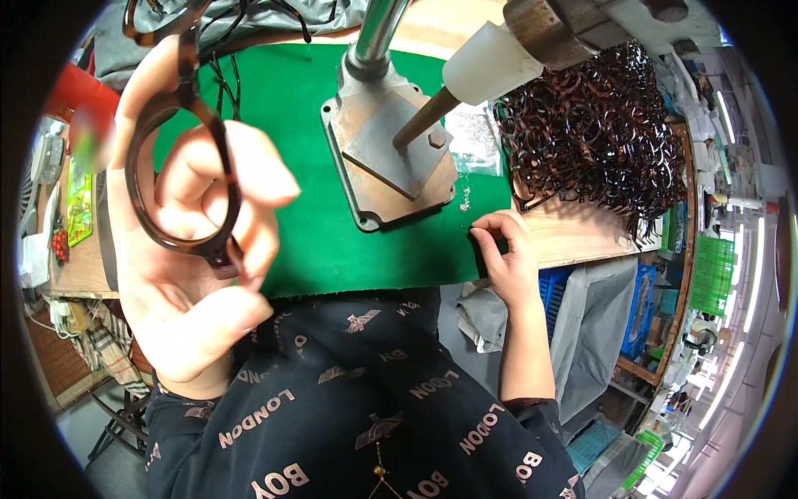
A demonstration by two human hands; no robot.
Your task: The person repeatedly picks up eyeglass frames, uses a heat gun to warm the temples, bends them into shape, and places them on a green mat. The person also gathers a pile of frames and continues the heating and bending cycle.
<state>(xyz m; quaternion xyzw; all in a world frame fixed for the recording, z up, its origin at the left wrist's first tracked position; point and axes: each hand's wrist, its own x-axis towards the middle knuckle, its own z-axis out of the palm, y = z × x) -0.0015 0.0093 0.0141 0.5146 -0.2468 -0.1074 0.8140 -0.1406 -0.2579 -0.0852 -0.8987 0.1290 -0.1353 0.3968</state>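
Raised close on the left, my left hand (170,287) has its fingers closed on a dark tortoiseshell glasses frame (229,166). One round rim stands upright in front of the palm, and the other reaches past the upper edge of the view. Over by the right edge of the green mat (307,249), my right hand (511,254) rests with its fingers curled and thumb and forefinger together. Whatever those fingertips may pinch is too small to make out. Tiny clear pieces (465,195) lie scattered just beyond them, beside a clear plastic bag (474,141) of similar pieces.
A hand press with a square steel base (378,154) and a white plastic collar (490,62) stands mid-table. Behind the right hand rises a big heap of tortoiseshell glasses frames (590,125). More dark frame parts (229,87) lie at the back left. A blue crate (638,312) sits below right.
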